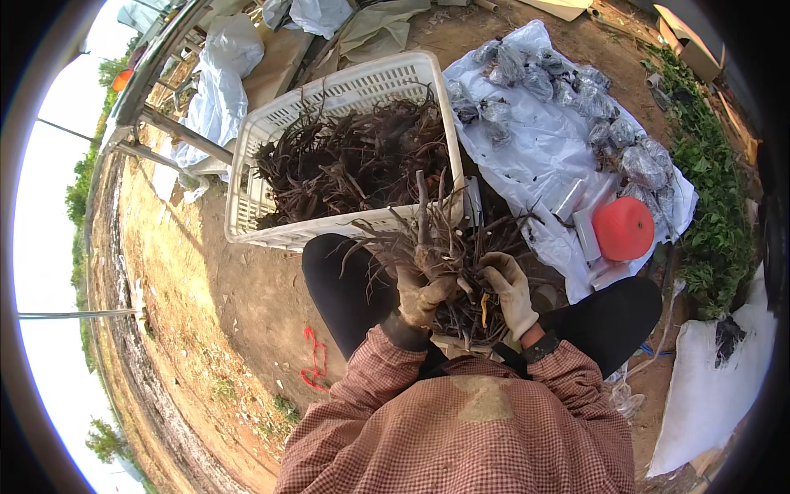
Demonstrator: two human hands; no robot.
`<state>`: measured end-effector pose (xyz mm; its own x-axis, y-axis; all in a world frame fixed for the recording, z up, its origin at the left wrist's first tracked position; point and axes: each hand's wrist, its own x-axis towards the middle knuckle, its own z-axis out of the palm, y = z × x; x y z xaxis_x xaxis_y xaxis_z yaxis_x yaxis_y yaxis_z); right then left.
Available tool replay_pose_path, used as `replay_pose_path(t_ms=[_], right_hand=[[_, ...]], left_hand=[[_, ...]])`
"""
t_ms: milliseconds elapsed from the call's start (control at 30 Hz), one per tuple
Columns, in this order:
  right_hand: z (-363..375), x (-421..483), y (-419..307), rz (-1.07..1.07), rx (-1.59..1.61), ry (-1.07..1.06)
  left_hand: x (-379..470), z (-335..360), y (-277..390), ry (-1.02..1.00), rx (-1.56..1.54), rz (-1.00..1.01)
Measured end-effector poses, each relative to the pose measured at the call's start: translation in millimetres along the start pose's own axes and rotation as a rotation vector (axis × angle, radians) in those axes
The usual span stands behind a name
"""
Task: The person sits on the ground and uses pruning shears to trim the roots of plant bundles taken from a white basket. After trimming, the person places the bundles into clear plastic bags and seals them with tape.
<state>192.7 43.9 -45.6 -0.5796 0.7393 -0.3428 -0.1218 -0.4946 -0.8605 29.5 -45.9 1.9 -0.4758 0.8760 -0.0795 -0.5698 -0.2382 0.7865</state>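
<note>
My left hand (422, 297), in a soiled work glove, grips a clump of woody brown roots (427, 253) with thick cut stems and thin side roots. The clump is raised above my lap, between my knees. Against its right side rests my right hand (511, 291), also gloved, with the fingers curled; what lies under the fingertips is hidden. Below the hands lie more dark roots (469, 327). A narrow yellow piece (484, 310) shows among them, too small to identify. In front of my left knee stands a white plastic crate (345, 74) heaped with similar roots (345, 160).
At right a white plastic sheet (524, 136) bears several plastic-wrapped bundles (645, 167), rolls of clear film (586, 233) and a red ball of twine (623, 229). Red string (315, 361) lies on the dirt at left. Leafy plants (703, 160) and a white sack (710, 383) are far right.
</note>
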Motion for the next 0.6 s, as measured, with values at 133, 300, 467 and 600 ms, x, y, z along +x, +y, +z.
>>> replay_pose_path(t_ms=[133, 300, 467, 600], right_hand=[[31, -42, -54, -0.046, 0.159, -0.232], [36, -50, -60, -0.053, 0.173, -0.174], [22, -53, -47, -0.126, 0.351, -0.294], [15, -66, -62, -0.212, 0.639, -0.383]], left_hand=[[4, 5, -4, -0.282, 0.61, 0.199], [14, -2, -7, -0.309, 0.37, -0.328], [2, -10, -18, -0.246, -0.22, -0.32], [-1, -8, -16, -0.235, -0.293, -0.334]])
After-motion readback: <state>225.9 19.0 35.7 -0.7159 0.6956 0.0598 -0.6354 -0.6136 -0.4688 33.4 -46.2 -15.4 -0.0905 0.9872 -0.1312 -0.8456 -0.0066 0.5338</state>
